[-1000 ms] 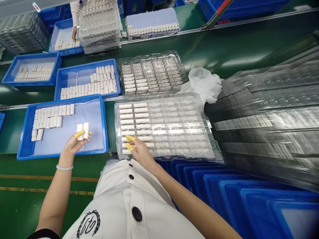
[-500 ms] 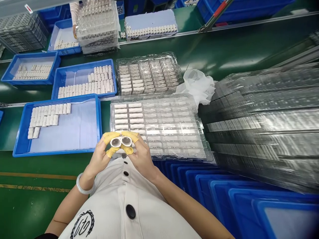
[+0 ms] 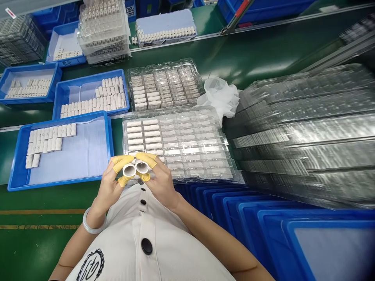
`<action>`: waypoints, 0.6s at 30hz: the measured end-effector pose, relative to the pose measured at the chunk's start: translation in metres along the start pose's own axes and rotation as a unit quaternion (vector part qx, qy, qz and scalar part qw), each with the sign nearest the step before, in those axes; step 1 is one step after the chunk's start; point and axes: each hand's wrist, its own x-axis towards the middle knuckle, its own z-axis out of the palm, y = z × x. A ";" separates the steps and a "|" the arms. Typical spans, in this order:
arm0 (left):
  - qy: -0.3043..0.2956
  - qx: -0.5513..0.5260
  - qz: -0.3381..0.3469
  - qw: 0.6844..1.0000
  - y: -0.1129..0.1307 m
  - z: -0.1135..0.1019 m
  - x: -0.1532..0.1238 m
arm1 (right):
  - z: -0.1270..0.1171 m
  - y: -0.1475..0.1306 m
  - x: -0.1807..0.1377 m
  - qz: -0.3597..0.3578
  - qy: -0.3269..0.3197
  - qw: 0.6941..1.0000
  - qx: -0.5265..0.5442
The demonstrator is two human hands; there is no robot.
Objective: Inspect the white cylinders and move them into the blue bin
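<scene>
My left hand (image 3: 113,183), in yellow finger cots, is closed on a short white tube (image 3: 129,170) with its hollow end turned up to me. A second white tube (image 3: 142,167) is pinched by my right hand (image 3: 159,179), which also wears yellow finger cots. The two tubes are side by side just in front of my shirt. Beyond them lies a clear blister tray (image 3: 187,150) with rows of white tubes in its left columns. To the left, a blue tray (image 3: 109,136) holds more white tubes standing in rows.
Behind are another blue tray (image 3: 125,91) of tubes, a filled blister tray (image 3: 164,84) and crumpled white film (image 3: 222,95). Tall stacked clear trays (image 3: 307,136) stand at the right. Nested blue bins (image 3: 263,226) sit below the table edge.
Both hands and their tubes have shifted slightly left in view, and the tubes' open ends now tilt more toward me. The co-worker's hand at the back is gone from view.
</scene>
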 end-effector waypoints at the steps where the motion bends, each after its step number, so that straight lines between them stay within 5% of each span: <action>1: -0.002 0.007 0.004 1.000 -0.001 0.000 0.000 | 0.000 0.000 0.000 -0.002 0.003 1.000 -0.001; 8: -0.001 -0.002 -0.010 1.000 -0.001 0.000 -0.002 | 0.000 -0.002 -0.001 -0.002 0.001 1.000 -0.007; 13: 0.027 -0.132 -0.154 0.979 0.007 0.000 -0.001 | -0.007 -0.012 0.003 0.113 -0.043 0.991 0.066; 15: 0.030 -0.259 -0.250 0.933 0.011 0.000 0.001 | -0.009 -0.016 0.005 0.231 -0.084 0.954 0.173; 18: 0.045 -0.437 -0.373 0.817 0.014 0.000 0.004 | -0.011 -0.017 0.009 0.401 -0.098 0.821 0.395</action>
